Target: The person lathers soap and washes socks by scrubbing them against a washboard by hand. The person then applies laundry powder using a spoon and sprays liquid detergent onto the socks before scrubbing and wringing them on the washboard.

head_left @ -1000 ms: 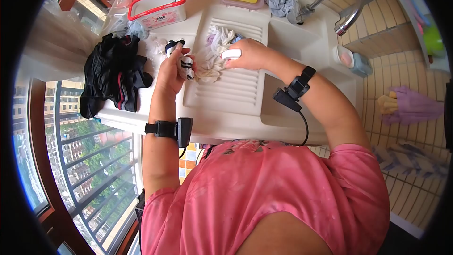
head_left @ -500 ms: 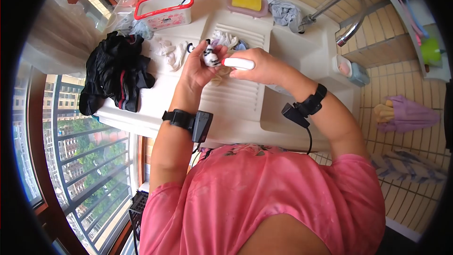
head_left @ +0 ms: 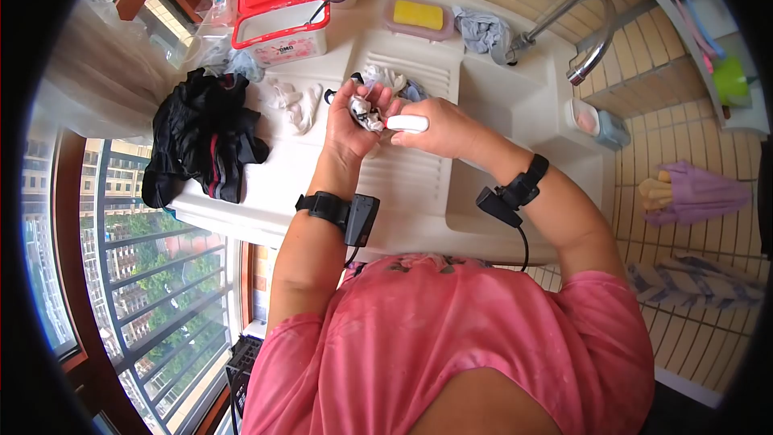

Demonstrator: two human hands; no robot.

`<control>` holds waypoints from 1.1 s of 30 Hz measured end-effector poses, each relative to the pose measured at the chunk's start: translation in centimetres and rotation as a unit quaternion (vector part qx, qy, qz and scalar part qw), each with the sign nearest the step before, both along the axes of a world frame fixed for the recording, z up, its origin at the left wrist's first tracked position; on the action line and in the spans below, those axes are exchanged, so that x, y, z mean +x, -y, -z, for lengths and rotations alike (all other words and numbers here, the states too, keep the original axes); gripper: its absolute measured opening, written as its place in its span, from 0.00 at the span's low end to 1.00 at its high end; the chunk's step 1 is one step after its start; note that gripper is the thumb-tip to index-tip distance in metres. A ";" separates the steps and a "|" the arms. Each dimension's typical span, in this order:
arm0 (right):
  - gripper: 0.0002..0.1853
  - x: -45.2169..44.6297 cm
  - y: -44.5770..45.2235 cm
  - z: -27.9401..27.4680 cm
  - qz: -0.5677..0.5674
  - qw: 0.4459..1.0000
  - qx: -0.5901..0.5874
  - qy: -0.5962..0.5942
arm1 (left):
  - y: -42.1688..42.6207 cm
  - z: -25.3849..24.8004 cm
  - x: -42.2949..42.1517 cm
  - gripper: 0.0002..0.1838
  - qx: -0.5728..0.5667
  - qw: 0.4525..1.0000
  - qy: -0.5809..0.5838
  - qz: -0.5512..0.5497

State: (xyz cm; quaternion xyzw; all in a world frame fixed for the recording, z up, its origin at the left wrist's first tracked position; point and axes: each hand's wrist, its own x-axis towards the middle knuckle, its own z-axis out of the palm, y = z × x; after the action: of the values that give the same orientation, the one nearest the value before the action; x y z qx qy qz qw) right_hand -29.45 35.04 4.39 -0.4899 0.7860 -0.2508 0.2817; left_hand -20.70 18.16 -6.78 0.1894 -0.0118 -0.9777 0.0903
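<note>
Over worktop point(head_left: 278, 181), head view: left hand point(head_left: 349, 129), palm up, loosely gripping cloth point(head_left: 367, 115); right hand point(head_left: 443, 126) gripping white tool point(head_left: 409, 123), its red end at cloth, beside left palm. Apparently scrubbing step; next stroke calls for steady palm.

The white counter point(head_left: 278, 163) carries black clothing point(head_left: 193, 135) and a tub point(head_left: 288, 50).

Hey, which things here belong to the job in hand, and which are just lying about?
In the job, it seems:
striped cloth, in the left hand
white tool, in the right hand
ribbed board, beneath them

Apparently just lying about, untouched right now:
black garment
white cloth
grey cloth, near the tap
yellow block
open tub
</note>
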 end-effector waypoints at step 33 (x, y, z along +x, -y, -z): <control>0.17 -0.9 1.0 -0.9 -0.020 0.998 -0.053 0.024 | -2.1 -2.8 -1.2 0.11 -0.296 0.941 0.132 0.095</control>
State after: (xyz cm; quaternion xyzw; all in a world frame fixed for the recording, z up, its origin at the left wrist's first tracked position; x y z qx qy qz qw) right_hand -30.31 34.04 5.30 -0.5138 0.7543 -0.2984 0.2792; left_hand -21.90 20.22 -3.99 0.2799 -0.3298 -0.9004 0.0470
